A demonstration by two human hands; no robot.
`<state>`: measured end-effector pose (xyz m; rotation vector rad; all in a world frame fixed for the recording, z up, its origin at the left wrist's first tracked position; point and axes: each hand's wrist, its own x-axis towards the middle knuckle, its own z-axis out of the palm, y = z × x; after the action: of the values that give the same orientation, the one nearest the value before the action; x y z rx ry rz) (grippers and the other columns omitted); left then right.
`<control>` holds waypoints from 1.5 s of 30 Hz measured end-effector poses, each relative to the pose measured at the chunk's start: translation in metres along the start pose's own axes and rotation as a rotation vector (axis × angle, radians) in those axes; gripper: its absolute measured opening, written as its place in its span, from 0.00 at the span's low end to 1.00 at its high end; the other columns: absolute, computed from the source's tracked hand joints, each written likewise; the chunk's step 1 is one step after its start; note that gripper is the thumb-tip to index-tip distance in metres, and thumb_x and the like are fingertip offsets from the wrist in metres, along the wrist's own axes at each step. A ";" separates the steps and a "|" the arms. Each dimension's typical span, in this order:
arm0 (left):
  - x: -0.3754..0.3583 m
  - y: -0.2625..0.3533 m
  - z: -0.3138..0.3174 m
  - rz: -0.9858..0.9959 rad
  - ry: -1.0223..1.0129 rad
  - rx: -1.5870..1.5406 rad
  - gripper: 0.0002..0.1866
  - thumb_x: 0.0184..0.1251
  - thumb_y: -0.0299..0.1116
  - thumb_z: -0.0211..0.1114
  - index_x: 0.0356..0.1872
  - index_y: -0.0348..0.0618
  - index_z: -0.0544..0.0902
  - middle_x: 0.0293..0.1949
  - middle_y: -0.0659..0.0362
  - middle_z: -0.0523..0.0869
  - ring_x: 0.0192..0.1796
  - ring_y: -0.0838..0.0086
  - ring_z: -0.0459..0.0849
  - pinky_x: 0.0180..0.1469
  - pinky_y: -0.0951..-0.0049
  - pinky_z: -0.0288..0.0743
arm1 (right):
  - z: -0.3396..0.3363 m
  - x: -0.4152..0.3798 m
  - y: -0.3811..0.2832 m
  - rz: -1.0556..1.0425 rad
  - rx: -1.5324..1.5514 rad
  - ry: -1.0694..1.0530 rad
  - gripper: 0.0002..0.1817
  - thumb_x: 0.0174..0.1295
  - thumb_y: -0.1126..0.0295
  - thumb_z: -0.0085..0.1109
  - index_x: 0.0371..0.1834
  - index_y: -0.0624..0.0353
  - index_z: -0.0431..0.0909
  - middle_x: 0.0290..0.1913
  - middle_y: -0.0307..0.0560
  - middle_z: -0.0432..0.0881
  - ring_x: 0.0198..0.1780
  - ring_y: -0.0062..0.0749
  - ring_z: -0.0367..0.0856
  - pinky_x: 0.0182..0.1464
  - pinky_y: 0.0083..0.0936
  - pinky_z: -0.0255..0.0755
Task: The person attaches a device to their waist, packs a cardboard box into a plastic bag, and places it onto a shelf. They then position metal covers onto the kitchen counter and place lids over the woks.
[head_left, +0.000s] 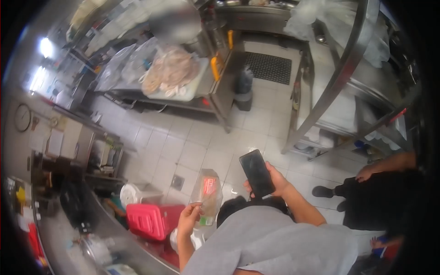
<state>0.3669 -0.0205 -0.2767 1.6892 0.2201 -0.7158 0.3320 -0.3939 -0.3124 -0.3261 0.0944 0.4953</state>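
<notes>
My right hand [278, 182] is wrapped round a black smartphone [256, 173], its dark screen tilted up toward me. To the left, my left hand [189, 219] is closed in a pinch on a clear plastic bag [212, 201]. An orange-red label shows on the upper part of that bag, and something green near its lower end. The bag hangs in front of my body, apart from the phone.
A red lidded bin [151, 221] stands left, beside a white bucket [133, 195]. Ahead is a steel table [219, 91] bearing bagged food. A metal rack [337, 78] rises on the right, near another person's hand [365, 173]. A drain [178, 182] lies in the tiled floor.
</notes>
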 end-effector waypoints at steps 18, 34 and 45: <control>0.432 0.215 0.289 0.020 -0.924 0.645 0.23 0.71 0.50 0.58 0.54 0.41 0.81 0.49 0.55 0.85 0.51 0.68 0.83 0.54 0.68 0.75 | -0.047 0.062 -0.252 -0.389 -0.098 0.471 0.33 0.75 0.46 0.31 0.67 0.64 0.64 0.53 0.62 0.80 0.48 0.50 0.84 0.51 0.44 0.79; 0.664 0.431 0.483 -0.126 -0.949 0.070 0.19 0.69 0.37 0.59 0.55 0.36 0.79 0.41 0.57 0.85 0.41 0.71 0.82 0.38 0.72 0.76 | -0.006 0.200 -0.627 -0.719 -0.755 0.156 0.26 0.58 0.66 0.66 0.58 0.66 0.71 0.46 0.50 0.80 0.44 0.31 0.79 0.44 0.32 0.75; 0.794 0.439 0.568 0.162 -0.856 0.202 0.15 0.69 0.33 0.58 0.50 0.35 0.81 0.37 0.61 0.84 0.36 0.75 0.79 0.40 0.73 0.75 | -0.039 0.362 -0.915 -0.826 -0.658 0.077 0.22 0.63 0.70 0.61 0.58 0.67 0.70 0.50 0.56 0.80 0.47 0.37 0.82 0.44 0.35 0.82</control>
<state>1.0286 -0.8510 -0.4126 1.4197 -0.5979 -1.2926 1.0889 -1.0020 -0.1499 -0.9744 -0.1348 -0.3284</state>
